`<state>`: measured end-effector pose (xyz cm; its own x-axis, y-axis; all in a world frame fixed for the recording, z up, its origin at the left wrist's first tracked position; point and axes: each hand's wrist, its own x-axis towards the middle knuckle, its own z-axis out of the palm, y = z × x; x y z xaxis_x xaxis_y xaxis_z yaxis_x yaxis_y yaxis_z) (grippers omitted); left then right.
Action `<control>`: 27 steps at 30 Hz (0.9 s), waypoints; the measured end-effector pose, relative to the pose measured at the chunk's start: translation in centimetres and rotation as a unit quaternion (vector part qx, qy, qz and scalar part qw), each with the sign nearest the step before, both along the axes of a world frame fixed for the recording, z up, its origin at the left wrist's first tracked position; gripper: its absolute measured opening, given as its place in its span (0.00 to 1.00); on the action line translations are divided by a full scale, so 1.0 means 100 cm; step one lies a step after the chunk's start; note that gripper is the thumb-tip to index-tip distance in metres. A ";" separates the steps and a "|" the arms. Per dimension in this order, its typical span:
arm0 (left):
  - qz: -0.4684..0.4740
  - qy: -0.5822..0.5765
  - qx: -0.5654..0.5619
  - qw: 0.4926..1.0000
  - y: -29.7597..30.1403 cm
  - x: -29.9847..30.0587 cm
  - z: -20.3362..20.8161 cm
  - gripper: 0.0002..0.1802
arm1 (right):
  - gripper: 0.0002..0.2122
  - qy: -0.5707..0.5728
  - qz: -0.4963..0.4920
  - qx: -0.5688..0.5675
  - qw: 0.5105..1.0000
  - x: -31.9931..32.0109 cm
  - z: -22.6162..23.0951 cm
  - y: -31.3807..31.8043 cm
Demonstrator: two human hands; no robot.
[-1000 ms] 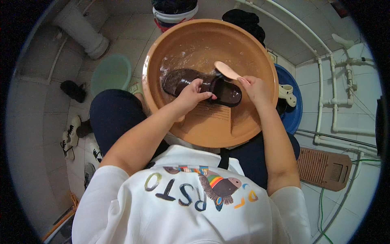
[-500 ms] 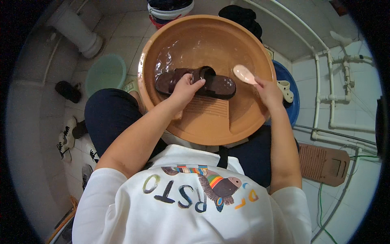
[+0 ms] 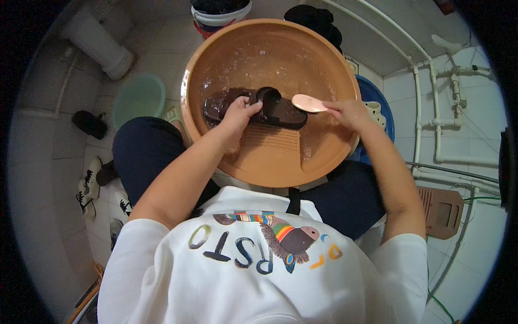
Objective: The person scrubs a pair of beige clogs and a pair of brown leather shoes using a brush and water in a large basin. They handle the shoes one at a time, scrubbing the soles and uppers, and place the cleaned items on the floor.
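Dark brown slipper (image 3: 253, 106) is pinned flat in soapy orange basin (image 3: 329, 156) on the lap | left hand (image 3: 237, 112) is clamped on it for steadiness | pink brush (image 3: 308, 102) is gripped in right hand (image 3: 350, 110), poised beside the slipper's end.

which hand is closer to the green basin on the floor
Left. The left hand grips the brown slipper inside the orange basin, on the side toward the green basin. The right hand holds the pink brush across the orange basin, farther away.
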<state>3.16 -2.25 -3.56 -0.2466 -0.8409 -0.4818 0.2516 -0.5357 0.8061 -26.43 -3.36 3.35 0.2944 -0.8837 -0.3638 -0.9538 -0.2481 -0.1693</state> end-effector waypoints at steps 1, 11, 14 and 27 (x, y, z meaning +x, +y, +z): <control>-0.011 0.031 0.033 0.999 0.002 -0.001 0.013 0.10 | 0.12 0.011 0.025 -0.008 1.000 0.001 0.000 0.004; -0.030 0.073 0.059 0.995 -0.003 0.003 0.007 0.10 | 0.12 -0.061 0.009 -0.022 0.998 0.007 -0.054 0.002; -0.033 0.082 0.057 0.994 -0.003 0.005 0.007 0.12 | 0.13 0.119 -0.086 -0.056 0.988 -0.008 -0.005 -0.003; -0.041 0.019 -0.009 0.999 -0.004 -0.003 -0.008 0.37 | 0.11 -0.034 -0.099 -0.042 0.994 0.012 0.022 0.037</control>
<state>2.90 -2.68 -4.33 -0.3329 -0.8253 -0.4561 0.2387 -0.5417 0.8060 -25.23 0.32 5.57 0.1335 -0.9530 -0.2721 -0.9723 -0.0728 -0.2222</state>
